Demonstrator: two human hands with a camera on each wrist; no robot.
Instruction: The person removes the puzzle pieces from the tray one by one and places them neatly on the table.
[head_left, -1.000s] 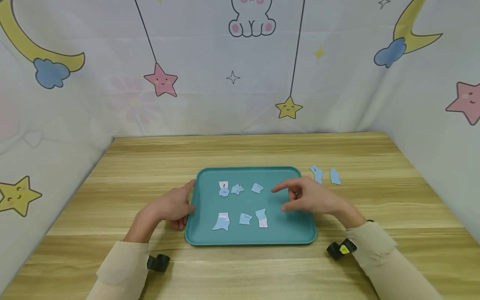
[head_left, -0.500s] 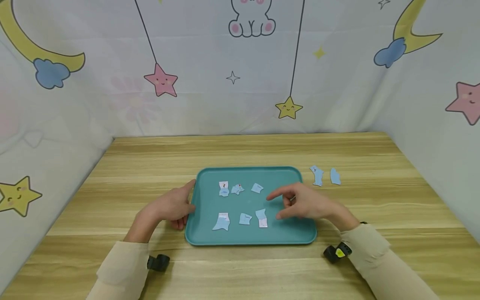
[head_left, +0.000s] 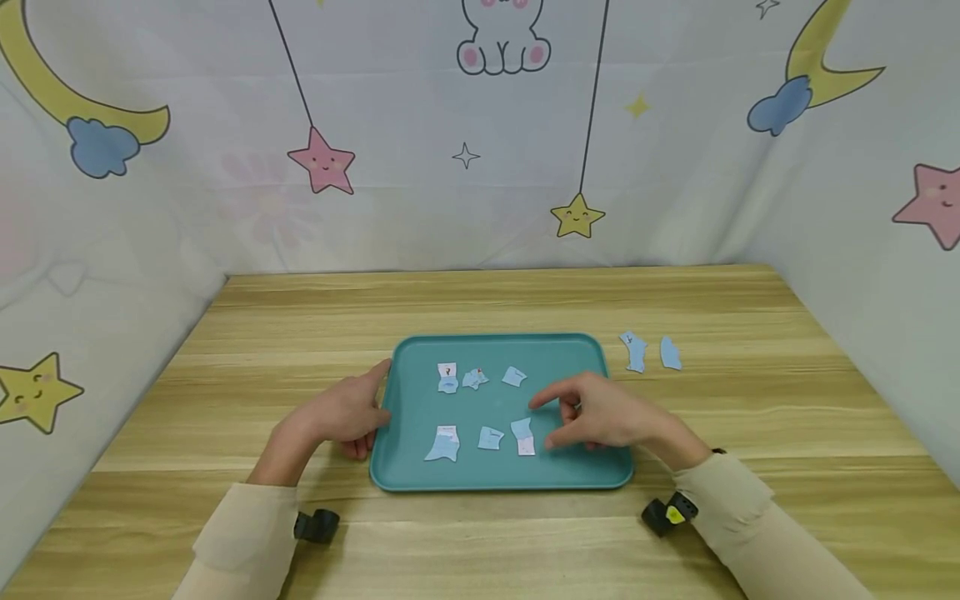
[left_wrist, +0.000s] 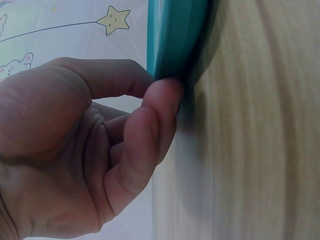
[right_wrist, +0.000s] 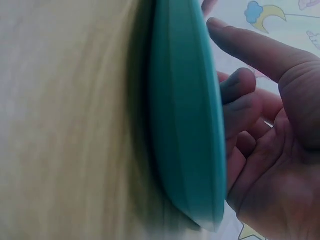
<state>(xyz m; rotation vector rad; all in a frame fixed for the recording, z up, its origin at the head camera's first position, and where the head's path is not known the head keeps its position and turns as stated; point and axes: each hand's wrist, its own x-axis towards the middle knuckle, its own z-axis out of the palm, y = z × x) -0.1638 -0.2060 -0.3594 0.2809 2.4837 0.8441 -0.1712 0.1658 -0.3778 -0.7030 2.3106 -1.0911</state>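
A teal tray [head_left: 502,482] lies on the table with two rows of small torn-looking blue paper pieces in it. My left hand [head_left: 347,408] holds the tray's left edge, its thumb and fingers at the rim; in the left wrist view, the curled fingers [left_wrist: 142,135] meet the outer wall. Over the right part of the tray hovers my right hand [head_left: 607,410], index finger and thumb stretched apart with nothing between them. Nearest to these fingertips is a blue-and-pink piece [head_left: 523,437]. Left of it lie a squarish piece [head_left: 491,438] and a larger one [head_left: 443,444].
Three further pieces form the back row, among them a white-and-blue one [head_left: 447,377]. Beyond the tray's right side, two blue pieces, one notched [head_left: 634,351] and one slim [head_left: 671,353], rest on the wooden table [head_left: 480,542]. A printed curtain [head_left: 420,208] stands behind.
My right hand has moved left and toward me over the tray, closer to the blue-and-pink piece. The left hand, the tray and the pieces have stayed where they were.
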